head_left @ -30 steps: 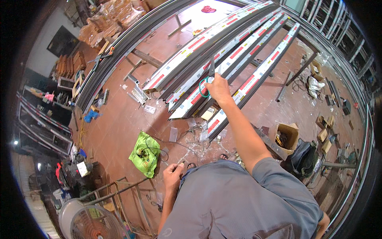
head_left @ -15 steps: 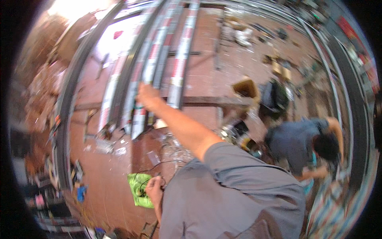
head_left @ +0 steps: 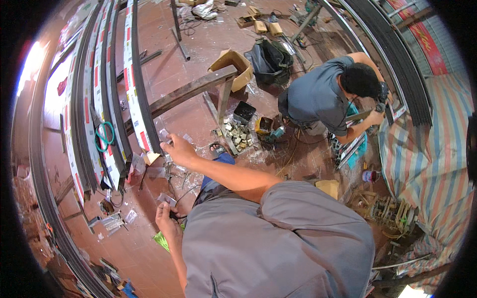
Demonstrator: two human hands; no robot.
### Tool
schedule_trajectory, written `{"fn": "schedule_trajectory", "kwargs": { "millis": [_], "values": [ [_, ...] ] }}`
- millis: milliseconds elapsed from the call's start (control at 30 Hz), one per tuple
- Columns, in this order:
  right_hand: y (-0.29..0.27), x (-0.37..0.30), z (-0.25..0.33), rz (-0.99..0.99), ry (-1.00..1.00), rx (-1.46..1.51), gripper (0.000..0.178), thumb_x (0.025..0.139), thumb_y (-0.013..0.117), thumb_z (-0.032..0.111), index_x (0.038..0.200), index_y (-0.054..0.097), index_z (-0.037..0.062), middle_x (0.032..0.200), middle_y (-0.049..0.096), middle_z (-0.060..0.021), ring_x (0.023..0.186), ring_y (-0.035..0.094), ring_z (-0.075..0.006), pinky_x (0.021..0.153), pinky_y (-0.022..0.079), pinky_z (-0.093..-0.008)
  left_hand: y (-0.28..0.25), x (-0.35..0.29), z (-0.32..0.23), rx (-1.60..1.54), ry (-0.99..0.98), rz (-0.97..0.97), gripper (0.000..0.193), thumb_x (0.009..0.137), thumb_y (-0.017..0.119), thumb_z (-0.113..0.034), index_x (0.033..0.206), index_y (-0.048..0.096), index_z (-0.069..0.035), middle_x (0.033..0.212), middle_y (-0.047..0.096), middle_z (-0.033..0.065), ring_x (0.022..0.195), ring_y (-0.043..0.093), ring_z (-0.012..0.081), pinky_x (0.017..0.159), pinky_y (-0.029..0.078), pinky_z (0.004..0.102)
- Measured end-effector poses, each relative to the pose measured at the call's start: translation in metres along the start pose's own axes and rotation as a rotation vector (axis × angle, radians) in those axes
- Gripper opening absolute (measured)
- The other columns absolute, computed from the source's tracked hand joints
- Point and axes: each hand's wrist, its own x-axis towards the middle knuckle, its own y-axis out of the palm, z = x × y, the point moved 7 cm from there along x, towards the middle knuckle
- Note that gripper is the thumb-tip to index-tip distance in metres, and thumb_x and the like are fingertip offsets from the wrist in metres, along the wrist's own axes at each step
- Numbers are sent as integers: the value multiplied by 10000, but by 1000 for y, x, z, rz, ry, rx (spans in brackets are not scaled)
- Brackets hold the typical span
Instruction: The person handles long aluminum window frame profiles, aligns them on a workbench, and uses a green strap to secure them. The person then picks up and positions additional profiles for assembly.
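Note:
Stretched out to the left, my right hand point(head_left: 180, 151) is beside the near end of a long dark metal profile point(head_left: 136, 107) with a printed white protective film. Its thumb and fingertips are pressed together; anything between them is too small to name. Lower down, my left hand point(head_left: 168, 223) has its fingers curled in front of my body. A small pale clear piece point(head_left: 167, 199) shows at its fingertips, but I cannot tell whether it is held or lies behind. Teal-handled scissors point(head_left: 104, 136) lie across other film-covered profiles. Part of a green bag point(head_left: 161, 241) shows below the left hand.
A wooden trestle point(head_left: 194, 89) supports the profiles. Nearby stand a cardboard box point(head_left: 233, 67), a black bag point(head_left: 269, 62) and a pile of small metal pieces point(head_left: 239, 136). At right a co-worker point(head_left: 320, 94) crouches with a power tool point(head_left: 381, 97). A striped tarp point(head_left: 422, 149) hangs beyond.
My view has swung to the right. My right hand has left the scissors' spot on the profiles and is now by the nearest profile's end. My left hand has come up off the green bag.

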Motion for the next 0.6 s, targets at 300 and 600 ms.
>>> {"fn": "schedule_trajectory", "kwargs": {
  "millis": [300, 600],
  "values": [
    [41, 50, -25, 466, 122, 94, 357, 945, 679, 346, 844, 740, 9, 681, 710, -118, 569, 692, -218, 592, 549, -384, 34, 58, -11, -37, -12, 1, 137, 1048, 615, -139, 1075, 623, -5, 813, 633, 46, 658, 608, 168, 597, 530, 319],
    [57, 65, -36, 832, 1, 84, 321, 893, 747, 275, 864, 733, -45, 748, 725, -116, 635, 699, -194, 604, 563, -365, 74, 109, -24, 39, -36, -44, 228, 1046, 607, -108, 1229, 633, 26, 799, 583, 31, 691, 575, 123, 621, 501, 268]
  ]
}}
